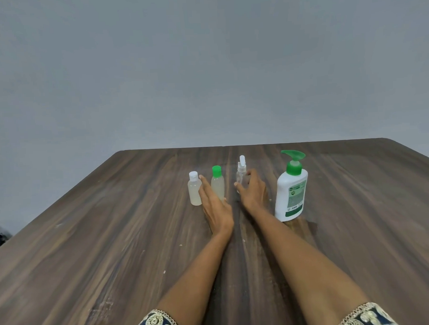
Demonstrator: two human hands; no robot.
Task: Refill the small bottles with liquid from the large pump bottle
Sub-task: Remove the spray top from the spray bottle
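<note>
Head view, step in hand: reaching for the small bottles; by my reading the refill itself is not yet begun, since all caps look to be on and the pump bottle (291,192) stands untouched.
Left hand (215,206): fingers straight and together, lying between the white-capped bottle (194,191) and the green-capped bottle (218,184), close against both; it grips nothing.
Right hand (253,191): fingers spread and loosely bent around the clear spray bottle (241,174); they are at the bottle, but whether they have closed on it I cannot tell.
Where the task's things are: three small bottles upright in a row toward the far side of the wooden table (89,241), the pump bottle upright just to the right of the right hand, apart from it.
Contents: the two capped bottles look cloudy and partly filled; the spray bottle looks clear.
Next move calls for: likely a firm hold on one small bottle, its cap twisted off, then its mouth brought under the green pump spout.
Writing: the pump bottle has a green and white label; the print is too small to read, no brand legible.
Also seen: a dark wet-looking patch on the table by the pump bottle's base; embroidered sleeves (156,324) at the bottom edge.
</note>
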